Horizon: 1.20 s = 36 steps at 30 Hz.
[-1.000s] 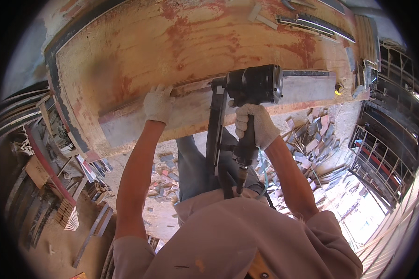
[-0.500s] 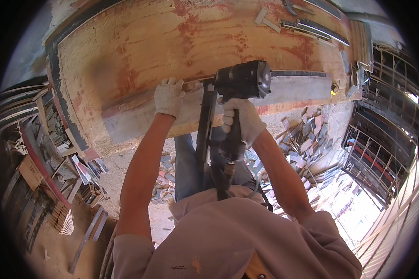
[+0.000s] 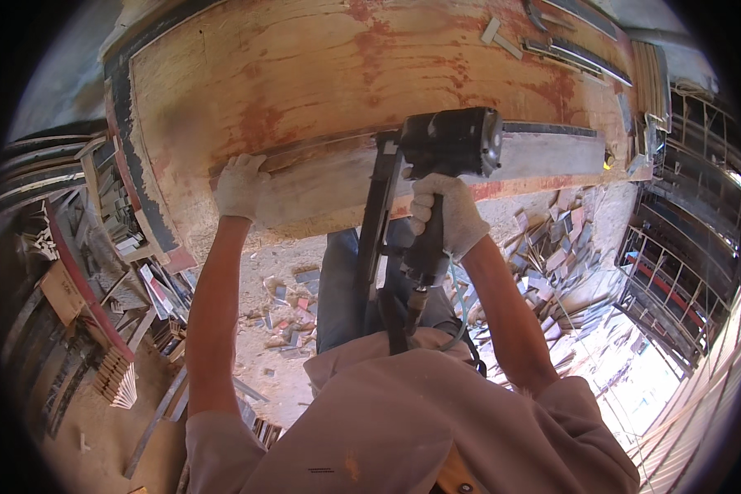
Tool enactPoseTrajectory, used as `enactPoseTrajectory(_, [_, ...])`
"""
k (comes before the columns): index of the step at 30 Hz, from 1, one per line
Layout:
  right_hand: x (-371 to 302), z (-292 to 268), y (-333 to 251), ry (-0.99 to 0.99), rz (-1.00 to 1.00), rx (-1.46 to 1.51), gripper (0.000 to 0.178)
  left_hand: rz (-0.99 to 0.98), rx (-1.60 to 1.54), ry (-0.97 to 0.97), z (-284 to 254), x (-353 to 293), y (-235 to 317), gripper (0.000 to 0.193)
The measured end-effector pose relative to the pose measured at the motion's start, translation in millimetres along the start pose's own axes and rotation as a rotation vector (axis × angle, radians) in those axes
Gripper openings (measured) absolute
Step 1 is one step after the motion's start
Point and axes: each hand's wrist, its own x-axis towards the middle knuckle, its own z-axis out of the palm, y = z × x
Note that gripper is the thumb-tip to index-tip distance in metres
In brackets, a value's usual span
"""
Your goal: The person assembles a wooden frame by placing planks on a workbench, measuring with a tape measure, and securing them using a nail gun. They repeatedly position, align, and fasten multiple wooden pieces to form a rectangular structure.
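My right hand [image 3: 454, 212], in a white work glove, is closed round the grip of a black nail gun [image 3: 446, 142]. The gun's head lies over a long grey board [image 3: 543, 154], and its magazine slants down toward my legs. My left hand [image 3: 240, 186], gloved too, has its fingers curled over the far side of the board near its left end. A narrow dark strip [image 3: 552, 129] runs along the board's far edge. Both lie along the near edge of a stained wooden tabletop [image 3: 305, 58]. The gun's nose is hidden.
A hose [image 3: 459, 309] hangs near my waist below the gun. A T-shaped wood piece [image 3: 500, 39] and thin metal strips [image 3: 576, 58] lie at the far right. Scrap offcuts [image 3: 552, 247] cover the floor at right; wood scraps and a cardboard piece [image 3: 61, 292] are stacked at left.
My left hand has slid left along the board, away from the nail gun. The gun stays in my right hand over the board; the whole view has shifted a little.
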Motion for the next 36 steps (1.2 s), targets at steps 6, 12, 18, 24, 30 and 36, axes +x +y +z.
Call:
enactPoseTrajectory(6, [12, 26, 30, 0.056, -0.021, -0.144, 0.026, 0.037, -0.004, -0.038, 2, 6, -2, 0.037])
enactPoseTrajectory(12, [13, 36, 41, 0.079, -0.063, -0.169, 0.021, 0.029, -0.036, -0.08, 1, 8, -7, 0.036])
enactPoseTrajectory(18, [21, 69, 59, 0.06, 0.023, -0.092, 0.01, 0.059, -0.074, -0.036, 3, 6, -4, 0.039])
enactPoseTrajectory(24, [32, 76, 69, 0.021, -0.001, -0.148, 0.011, 0.051, -0.147, 0.047, 7, 1, -12, 0.037])
enactPoseTrajectory(30, [27, 98, 87, -0.053, 0.032, -0.164, 0.006, 0.034, -0.267, 0.141, 3, -13, -35, 0.036])
enactPoseTrajectory(36, [40, 111, 100, -0.015, 0.053, -0.174, 0.009, 0.014, -0.3, 0.103, 5, -14, -43, 0.038])
